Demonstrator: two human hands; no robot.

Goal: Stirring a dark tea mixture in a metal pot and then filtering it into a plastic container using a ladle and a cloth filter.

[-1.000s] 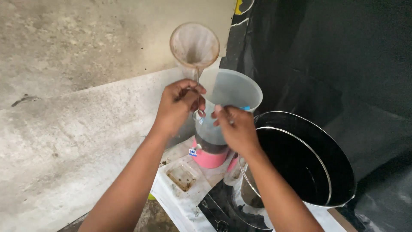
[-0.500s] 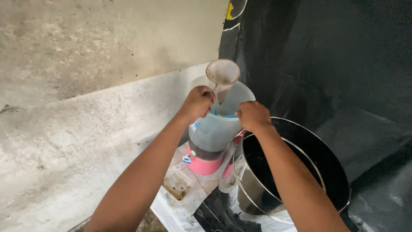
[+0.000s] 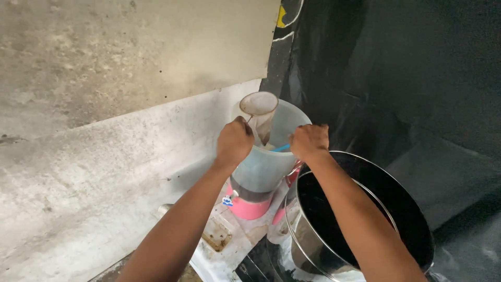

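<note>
Since half a second ago, the cloth strainer (image 3: pixel 258 112) has tilted lower and now hangs its bag into the mouth of the translucent plastic jug (image 3: pixel 266 162). At left, the left hand (image 3: pixel 234 142) is closed as a fist around the strainer handle, just beside the jug's rim. This jug stands on a pink base (image 3: pixel 249 208) on the white counter (image 3: pixel 229 261). The right hand (image 3: pixel 309 141) is closed over the jug's right rim; what it grips I cannot tell. Further right stands a big steel pot (image 3: pixel 365 219) with dark inside.

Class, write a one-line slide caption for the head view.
Left hand holds a cloth strainer over a translucent jug; right hand steadies its rim, beside a steel pot.
</note>
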